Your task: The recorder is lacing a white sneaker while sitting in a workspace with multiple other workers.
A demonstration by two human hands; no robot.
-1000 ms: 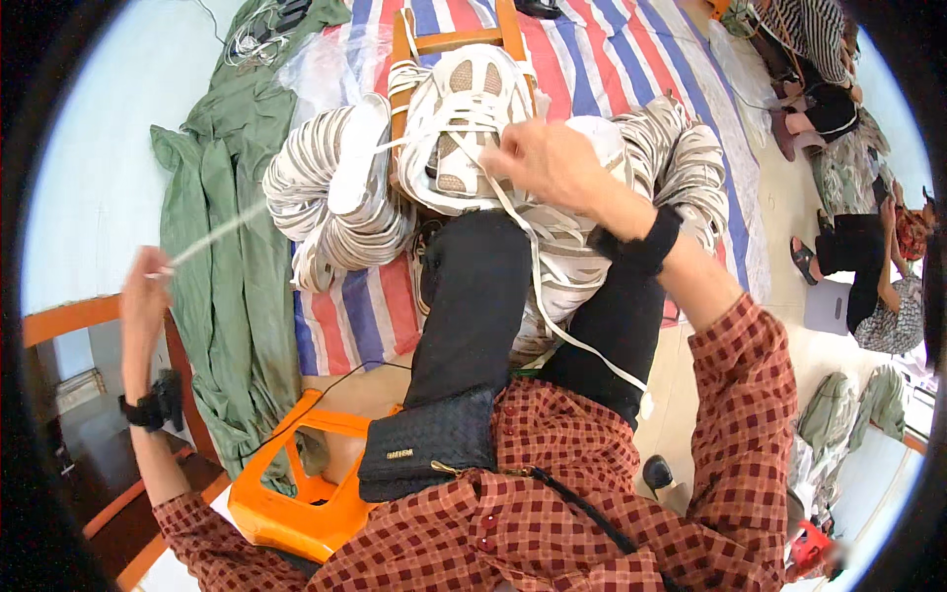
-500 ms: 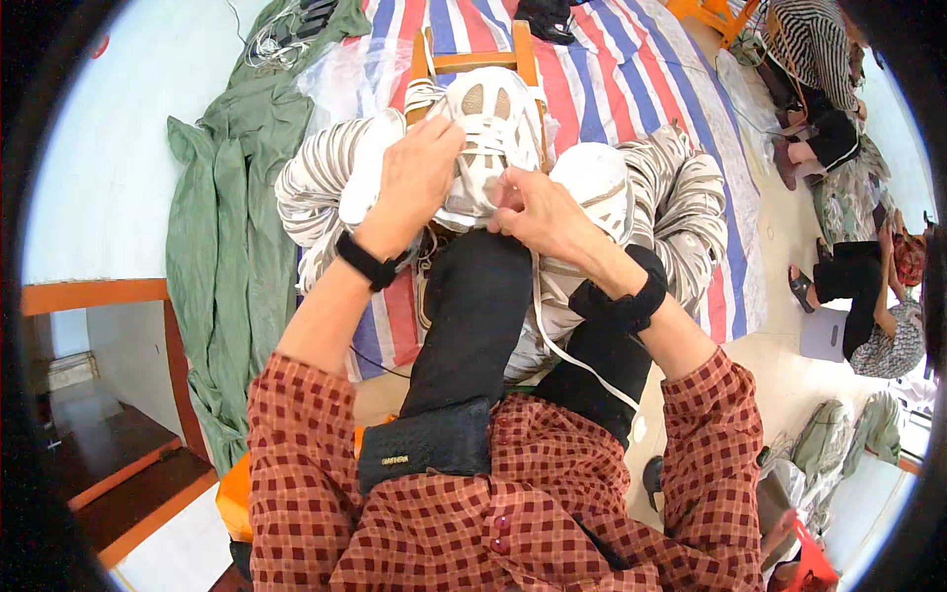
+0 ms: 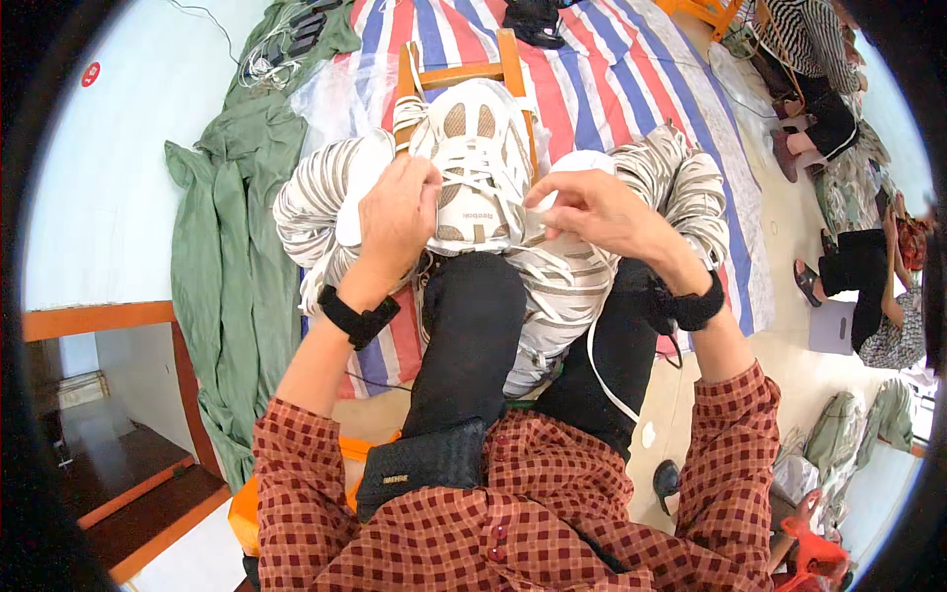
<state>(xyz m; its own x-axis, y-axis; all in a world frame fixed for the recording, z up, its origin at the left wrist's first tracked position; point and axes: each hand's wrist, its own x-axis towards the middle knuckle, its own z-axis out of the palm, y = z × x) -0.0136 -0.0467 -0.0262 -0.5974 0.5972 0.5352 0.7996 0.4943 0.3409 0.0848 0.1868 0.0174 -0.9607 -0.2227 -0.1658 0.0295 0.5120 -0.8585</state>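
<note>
Laced sneaker upper (image 3: 478, 219) on a wooden frame (image 3: 464, 75)

A red, white and blue striped sheet (image 3: 636, 94) covers much of the floor, with a crumpled green cloth (image 3: 227, 257) along its left side. Bundles of nested white-and-tan shoe uppers lie on either side of the frame: a left bundle (image 3: 308, 202) and a right bundle (image 3: 686, 187). The frame stands between them, just beyond the person's knee in black trousers (image 3: 469, 340). The sneaker upper, white with tan mesh panels, rests on it, toe pointing away from the person.

The left hand (image 3: 400, 212) is at the upper's left edge, fingers curled close together; whether they pinch a lace cannot be told. The right hand (image 3: 600, 209) is at its right edge, forefinger and thumb slightly parted; whether anything lies between them cannot be made out. Smallest are the white laces (image 3: 472, 158), crossing the upper's front between the two hands.
</note>
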